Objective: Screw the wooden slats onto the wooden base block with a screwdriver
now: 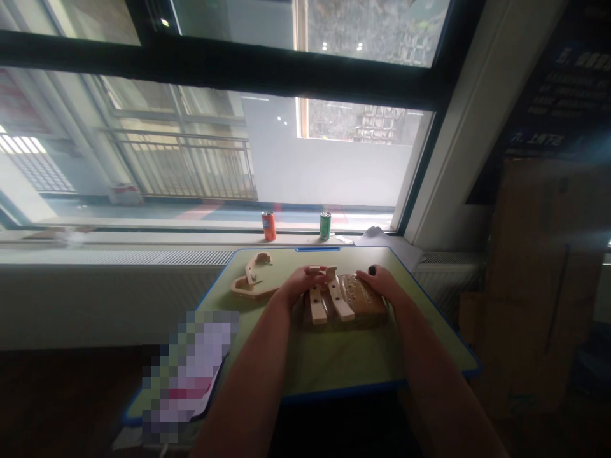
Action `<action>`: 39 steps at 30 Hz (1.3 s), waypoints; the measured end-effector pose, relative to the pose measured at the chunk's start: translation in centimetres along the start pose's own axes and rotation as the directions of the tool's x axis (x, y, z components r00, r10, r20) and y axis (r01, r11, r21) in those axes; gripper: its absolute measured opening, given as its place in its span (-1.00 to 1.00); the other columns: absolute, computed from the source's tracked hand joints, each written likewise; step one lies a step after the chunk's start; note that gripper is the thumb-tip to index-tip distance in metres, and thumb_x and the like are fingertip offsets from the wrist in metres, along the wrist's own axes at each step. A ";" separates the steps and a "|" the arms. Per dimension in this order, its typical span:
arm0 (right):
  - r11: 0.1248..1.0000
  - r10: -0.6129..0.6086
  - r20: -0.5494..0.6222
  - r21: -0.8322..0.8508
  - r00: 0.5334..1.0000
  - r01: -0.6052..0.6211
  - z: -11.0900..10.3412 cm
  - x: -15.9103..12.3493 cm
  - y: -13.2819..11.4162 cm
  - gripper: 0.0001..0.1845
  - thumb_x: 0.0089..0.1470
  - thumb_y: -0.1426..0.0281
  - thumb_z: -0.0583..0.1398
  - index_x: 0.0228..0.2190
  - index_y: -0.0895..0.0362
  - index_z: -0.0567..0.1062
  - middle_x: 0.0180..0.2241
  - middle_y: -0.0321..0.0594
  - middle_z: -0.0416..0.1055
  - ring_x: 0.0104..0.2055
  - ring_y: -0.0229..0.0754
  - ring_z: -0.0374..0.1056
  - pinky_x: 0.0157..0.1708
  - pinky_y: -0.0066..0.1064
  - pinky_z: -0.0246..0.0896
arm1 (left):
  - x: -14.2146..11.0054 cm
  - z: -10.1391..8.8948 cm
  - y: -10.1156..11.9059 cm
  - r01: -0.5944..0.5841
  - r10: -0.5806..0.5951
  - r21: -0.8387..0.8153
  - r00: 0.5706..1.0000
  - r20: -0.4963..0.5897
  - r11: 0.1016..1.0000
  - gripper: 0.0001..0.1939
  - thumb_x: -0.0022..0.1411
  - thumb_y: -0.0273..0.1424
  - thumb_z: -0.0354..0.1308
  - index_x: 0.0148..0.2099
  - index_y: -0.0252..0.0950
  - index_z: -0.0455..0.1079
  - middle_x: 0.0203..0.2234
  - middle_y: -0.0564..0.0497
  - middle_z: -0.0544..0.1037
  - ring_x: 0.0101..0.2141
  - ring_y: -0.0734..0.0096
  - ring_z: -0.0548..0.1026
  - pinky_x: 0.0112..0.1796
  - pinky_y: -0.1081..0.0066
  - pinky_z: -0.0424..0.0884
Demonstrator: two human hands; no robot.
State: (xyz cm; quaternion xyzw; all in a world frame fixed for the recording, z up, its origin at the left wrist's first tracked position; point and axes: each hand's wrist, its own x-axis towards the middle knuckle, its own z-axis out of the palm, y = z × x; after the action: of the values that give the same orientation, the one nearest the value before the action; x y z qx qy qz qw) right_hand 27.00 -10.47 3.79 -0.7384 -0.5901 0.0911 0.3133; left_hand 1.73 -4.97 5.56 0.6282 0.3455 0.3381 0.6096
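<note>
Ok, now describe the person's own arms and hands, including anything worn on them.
The left hand and right hand are both bare, with no gloves. The left forearm and right forearm are uncovered as far as the picture shows, with no sleeve, watch or bracelet visible. Any rings would be too small to make out.

A blue-edged green table (344, 362) bears a brown box (373, 306), curved pale pieces (245, 292), perhaps a sheet (206, 350).

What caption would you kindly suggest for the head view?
Left hand at pale pieces, right hand at a brown box.
</note>
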 end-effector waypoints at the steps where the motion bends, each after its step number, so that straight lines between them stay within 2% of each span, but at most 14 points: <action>1: 1.000 -0.018 0.009 -0.005 1.000 0.019 0.1 0.0 0.0 -0.50 -0.11 -0.09 0.08 -0.57 0.13 0.34 -0.57 -0.23 0.36 -0.55 -0.24 0.19 -0.56 -0.42 -0.06 | -0.2 -0.1 0.1 0.001 -0.001 0.040 1.000 0.009 0.999 -0.54 -0.14 -0.22 0.31 -0.17 -0.36 0.47 -0.31 -0.13 0.55 -0.32 0.28 0.48 -0.28 0.34 0.37; 5: 0.997 -0.078 0.047 -0.018 0.996 0.079 0.2 0.1 -0.1 -0.51 -0.10 -0.07 0.08 -0.58 0.13 0.33 -0.58 -0.26 0.35 -0.55 -0.26 0.17 -0.55 -0.43 -0.08 | -0.2 -0.4 0.0 -0.033 0.030 0.179 0.999 0.016 0.983 -0.57 -0.13 -0.17 0.29 -0.23 -0.35 0.50 -0.32 -0.08 0.56 -0.30 0.28 0.47 -0.29 0.37 0.36; 15: 0.989 -0.121 0.111 -0.077 0.986 0.130 -0.2 -0.1 -0.8 -0.51 -0.02 -0.04 0.03 -0.56 0.14 0.35 -0.56 -0.24 0.34 -0.53 -0.26 0.17 -0.53 -0.43 -0.07 | 0.1 -0.3 -0.1 -0.036 0.023 0.132 0.995 0.094 0.991 -0.57 -0.12 -0.16 0.28 -0.22 -0.34 0.50 -0.30 -0.07 0.55 -0.27 0.27 0.46 -0.25 0.37 0.35; 19: 0.961 -0.113 -0.048 -0.259 0.992 0.097 -2.3 -1.2 -2.0 -0.53 -0.05 -0.01 0.08 -0.55 0.17 0.38 -0.47 -0.15 0.34 -0.48 -0.24 0.18 -0.50 -0.41 -0.05 | 0.3 0.3 -0.4 -0.035 0.031 0.087 0.998 0.046 0.996 -0.56 -0.14 -0.18 0.29 -0.21 -0.36 0.49 -0.31 -0.07 0.55 -0.30 0.30 0.46 -0.27 0.38 0.35; 20: 0.954 -0.140 -0.067 -0.276 0.988 0.116 -3.1 -1.6 -2.5 -0.55 -0.07 0.01 0.11 -0.54 0.18 0.38 -0.47 -0.15 0.34 -0.47 -0.23 0.18 -0.50 -0.40 -0.05 | 0.3 0.4 -0.5 -0.030 0.027 0.083 0.999 0.035 0.996 -0.56 -0.13 -0.19 0.29 -0.21 -0.37 0.49 -0.31 -0.07 0.55 -0.31 0.31 0.46 -0.28 0.39 0.35; 21: 0.953 -0.163 -0.021 -0.263 0.986 0.152 -3.9 -2.1 -3.0 -0.57 -0.08 0.03 0.13 -0.56 0.18 0.38 -0.49 -0.18 0.33 -0.48 -0.25 0.17 -0.51 -0.41 -0.05 | 0.3 0.4 -0.6 -0.026 0.024 0.081 0.999 0.025 0.996 -0.57 -0.13 -0.20 0.29 -0.21 -0.37 0.50 -0.32 -0.08 0.56 -0.33 0.32 0.46 -0.29 0.39 0.35; 23: 0.960 -0.215 0.253 -0.121 0.943 0.251 -5.3 -3.2 -4.2 -0.61 -0.06 0.08 0.14 -0.56 0.17 0.39 -0.58 -0.27 0.29 -0.54 -0.29 0.14 -0.55 -0.43 -0.06 | 0.4 0.5 -0.7 -0.030 0.029 0.084 0.999 0.014 0.996 -0.60 -0.12 -0.23 0.28 -0.22 -0.37 0.50 -0.35 -0.08 0.56 -0.36 0.34 0.46 -0.31 0.40 0.35; 25: 0.952 -0.276 0.562 0.051 0.779 0.301 -6.1 -4.2 -5.3 -0.68 -0.07 0.13 0.16 -0.51 0.17 0.43 -0.57 -0.31 0.31 -0.54 -0.31 0.16 -0.56 -0.47 -0.02 | 0.5 0.4 -1.0 -0.041 0.040 0.072 0.999 0.022 0.997 -0.63 -0.11 -0.26 0.26 -0.24 -0.37 0.50 -0.38 -0.07 0.55 -0.39 0.36 0.45 -0.34 0.42 0.35; 26: 0.942 -0.312 0.638 0.110 0.704 0.318 -6.2 -4.8 -5.8 -0.72 -0.07 0.18 0.17 -0.45 0.15 0.44 -0.53 -0.31 0.35 -0.52 -0.30 0.20 -0.54 -0.48 0.03 | 0.5 0.4 -1.2 -0.045 0.043 0.059 0.998 0.035 0.997 -0.66 -0.10 -0.29 0.24 -0.24 -0.37 0.50 -0.39 -0.06 0.55 -0.41 0.38 0.45 -0.36 0.43 0.34; 27: 0.924 -0.361 0.657 0.156 0.661 0.349 -6.1 -5.3 -6.3 -0.75 -0.09 0.23 0.19 -0.38 0.13 0.45 -0.45 -0.31 0.38 -0.46 -0.29 0.23 -0.49 -0.48 0.07 | 0.6 0.5 -1.4 -0.053 0.051 0.046 0.998 0.044 0.998 -0.69 -0.08 -0.33 0.22 -0.26 -0.38 0.50 -0.42 -0.05 0.54 -0.43 0.40 0.44 -0.39 0.44 0.33; 30: 0.875 -0.467 0.610 0.217 0.640 0.432 -5.5 -6.7 -7.7 -0.51 -0.17 0.34 0.25 -0.12 0.06 0.36 -0.29 -0.29 0.41 -0.33 -0.25 0.28 -0.35 -0.46 0.14 | 0.9 0.9 -1.9 -0.088 0.088 0.015 0.996 -0.011 0.996 -0.77 -0.09 -0.44 0.12 -0.34 -0.40 0.50 -0.54 0.02 0.50 -0.52 0.49 0.39 -0.46 0.50 0.29; 32: 0.870 -0.481 0.602 0.238 0.637 0.432 -4.8 -7.6 -8.4 -0.41 -0.18 0.33 0.26 -0.05 0.04 0.29 -0.27 -0.29 0.41 -0.32 -0.23 0.30 -0.33 -0.45 0.15 | 1.0 1.3 -2.1 -0.115 0.115 0.000 0.989 -0.090 0.993 -0.80 -0.11 -0.47 0.09 -0.40 -0.40 0.49 -0.60 0.05 0.46 -0.55 0.52 0.36 -0.49 0.52 0.26; 36: 0.889 -0.456 0.590 0.271 0.667 0.368 -3.8 -8.7 -9.1 -0.60 -0.06 0.42 0.15 -0.11 0.05 0.28 -0.37 -0.32 0.43 -0.41 -0.27 0.33 -0.41 -0.47 0.14 | 1.0 1.8 -2.2 -0.119 0.113 -0.025 0.980 -0.163 0.993 -0.84 -0.13 -0.47 0.08 -0.48 -0.39 0.46 -0.65 0.07 0.44 -0.58 0.54 0.33 -0.52 0.53 0.24; 39: 0.908 -0.418 0.586 0.244 0.694 0.340 -3.3 -9.1 -9.2 -0.58 -0.09 0.54 0.10 -0.12 0.04 0.27 -0.45 -0.35 0.43 -0.46 -0.28 0.34 -0.45 -0.50 0.12 | 0.9 1.9 -2.2 -0.107 0.098 -0.050 0.982 -0.161 0.993 -0.84 -0.14 -0.47 0.08 -0.48 -0.39 0.46 -0.65 0.08 0.44 -0.59 0.54 0.33 -0.52 0.52 0.24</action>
State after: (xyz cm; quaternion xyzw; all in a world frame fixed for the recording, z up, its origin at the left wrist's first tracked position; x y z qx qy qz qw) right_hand 18.57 -19.11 9.49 -0.5080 -0.7932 0.2987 0.1534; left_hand 3.78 -5.15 3.33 0.5981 0.3500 0.4280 0.5802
